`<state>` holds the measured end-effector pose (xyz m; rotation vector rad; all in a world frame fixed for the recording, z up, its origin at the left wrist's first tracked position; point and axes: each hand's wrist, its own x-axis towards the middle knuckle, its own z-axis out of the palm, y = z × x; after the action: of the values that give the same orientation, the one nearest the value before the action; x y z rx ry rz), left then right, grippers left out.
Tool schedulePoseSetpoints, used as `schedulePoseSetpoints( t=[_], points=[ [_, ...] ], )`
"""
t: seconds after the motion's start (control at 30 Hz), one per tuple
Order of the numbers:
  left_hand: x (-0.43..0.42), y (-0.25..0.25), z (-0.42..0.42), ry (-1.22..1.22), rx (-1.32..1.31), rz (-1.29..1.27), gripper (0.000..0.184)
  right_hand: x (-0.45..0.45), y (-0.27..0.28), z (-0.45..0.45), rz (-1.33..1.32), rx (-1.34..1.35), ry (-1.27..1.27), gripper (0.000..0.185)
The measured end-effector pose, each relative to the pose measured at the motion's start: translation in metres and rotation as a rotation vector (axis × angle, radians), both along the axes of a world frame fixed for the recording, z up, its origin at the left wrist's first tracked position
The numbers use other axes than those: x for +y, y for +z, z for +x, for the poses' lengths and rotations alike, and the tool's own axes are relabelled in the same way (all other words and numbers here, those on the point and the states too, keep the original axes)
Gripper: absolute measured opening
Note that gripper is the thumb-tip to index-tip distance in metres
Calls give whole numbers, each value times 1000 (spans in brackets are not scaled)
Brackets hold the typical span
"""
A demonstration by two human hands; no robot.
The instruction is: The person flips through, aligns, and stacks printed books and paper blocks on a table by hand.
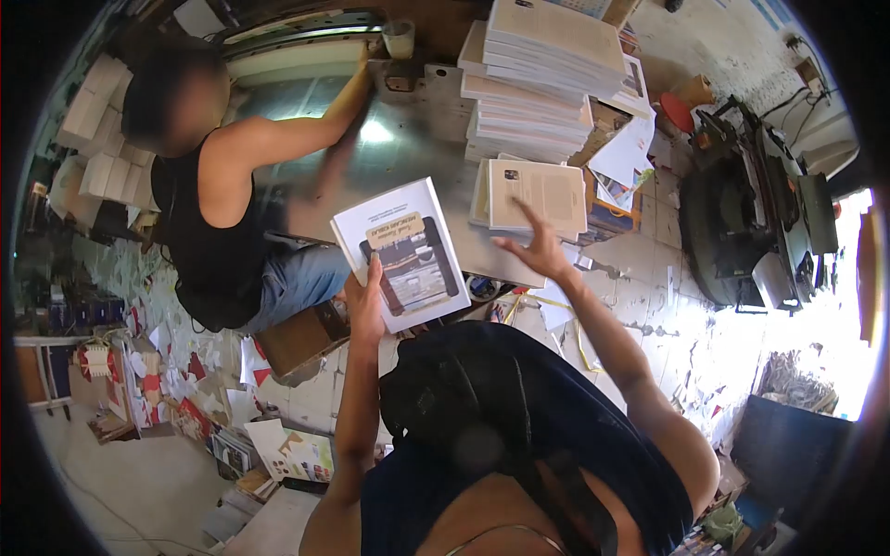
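Observation:
My left hand (365, 301) grips a white book (403, 255) by its lower left edge, the thumb lying on the cover. A picture and a title label show on that cover. To the right, my right hand (540, 243) has its fingers spread and holds nothing. It is just over the front edge of a short stack of beige-covered books (538, 196) on the metal table (436, 199). Whether the fingertips touch the top book cannot be told.
A co-worker in a black top (222, 176) sits at the left, one arm stretched across the table. Tall book stacks (547, 56) rise at the back. A dark machine (760, 204) stands at the right. Paper scraps litter the floor (640, 306).

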<state>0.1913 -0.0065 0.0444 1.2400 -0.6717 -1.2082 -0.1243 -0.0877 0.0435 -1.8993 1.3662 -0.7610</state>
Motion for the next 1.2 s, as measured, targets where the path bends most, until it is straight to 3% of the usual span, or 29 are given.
schedulePoseSetpoints(
  t=[0.07, 0.13, 0.17, 0.27, 0.3, 0.33, 0.4, 0.47, 0.53, 0.6, 0.63, 0.67, 0.8, 0.9, 0.93, 1.0, 1.07, 1.13, 1.17, 1.2],
  points=[
    [-11, 1, -16, -72, 128, 5, 39, 22, 2, 38, 174, -398, 89, 83],
    [-20, -11, -27, -138, 209, 27, 42, 32, 26, 65, 501, -412, 170, 64],
    [-25, -10, -36, -128, 251, 77, 43, 34, 51, 68, 627, -319, 57, 50],
    [-35, -23, -42, -123, 259, 8, 41, 38, 57, 53, 68, -165, -133, 48],
    [-35, -30, -39, -122, 243, -48, 39, 43, 84, 48, 115, -89, -247, 49],
    [-35, -36, -31, -119, 226, 2, 39, 44, 83, 38, -16, -143, -300, 46],
    [-32, -37, -20, -111, 196, 100, 39, 34, 94, 14, -441, -115, -271, 62],
    [-24, -38, -19, -53, 130, 178, 32, 15, 87, -15, -767, 253, -236, 75],
    [-24, -49, -14, -43, 115, 266, 29, 4, 58, -30, -734, 440, -251, 82],
    [-26, -51, -21, -56, 120, 263, 25, -9, 6, -51, -654, 649, -152, 76],
    [-30, -52, -24, -78, 121, 262, 24, -13, -33, -59, -513, 703, -116, 73],
    [-32, -53, -29, -96, 123, 262, 24, -15, -37, -57, -372, 752, -76, 71],
    [-58, -44, -56, -193, 7, 175, 22, -23, -32, -62, -163, 690, -23, 67],
    [-104, -46, -90, -273, -243, 119, 49, -33, -10, -84, -83, 518, 142, 70],
    [-120, -44, -101, -297, -328, 98, 56, -43, -3, -96, 49, 267, -2, 76],
    [-151, -50, -115, -394, -410, 185, 71, -60, -18, -128, -213, -32, -370, 76],
    [-175, -72, -124, -514, -439, 224, 85, -65, -29, -153, 52, -285, -452, 80],
    [-197, -107, -130, -660, -411, 218, 98, -53, -54, -176, 217, -342, -396, 84],
    [-197, -100, -140, -712, -369, 181, 98, -42, -87, -188, 248, -265, -296, 86],
    [-192, -89, -151, -758, -323, 148, 98, -39, -93, -187, 338, -385, -270, 90]
  ],
)
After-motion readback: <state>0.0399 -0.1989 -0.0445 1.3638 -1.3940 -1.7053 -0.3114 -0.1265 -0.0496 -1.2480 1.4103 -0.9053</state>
